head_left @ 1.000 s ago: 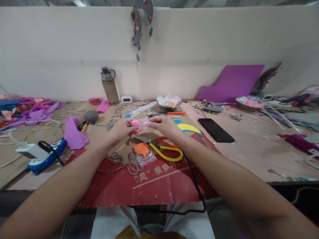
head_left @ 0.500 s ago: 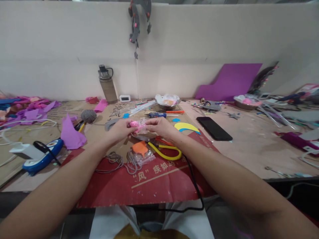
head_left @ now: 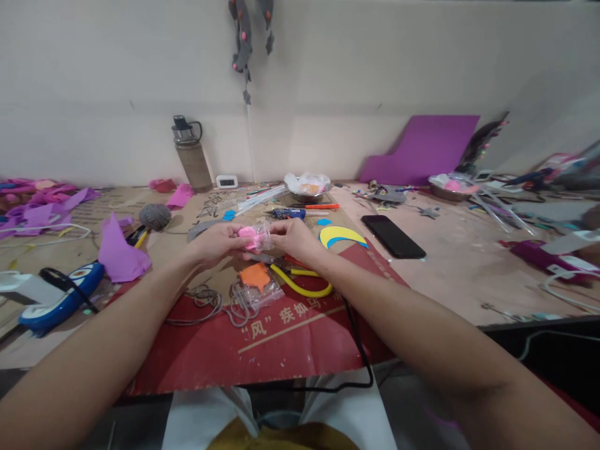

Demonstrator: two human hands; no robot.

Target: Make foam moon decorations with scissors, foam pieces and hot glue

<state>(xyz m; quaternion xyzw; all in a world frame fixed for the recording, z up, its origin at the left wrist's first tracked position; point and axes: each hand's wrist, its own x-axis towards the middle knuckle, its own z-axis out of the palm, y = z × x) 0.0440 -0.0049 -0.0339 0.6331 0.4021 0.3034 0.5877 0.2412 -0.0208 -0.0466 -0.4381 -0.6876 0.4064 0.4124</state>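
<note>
Pale wall behind; cardboard spread over the table. One pink piece, centre, raised above the cardboard, with clear plastic beside it. Two hands, which I watch remotely: left hand, fingers closed, gripping the pink piece; right hand, fingertips pinched on the plastic. Nearer: one orange piece. Rightward: one yellow crescent, one black phone. Since half a second ago: my view swung slightly right; both hands keep hold.
</note>
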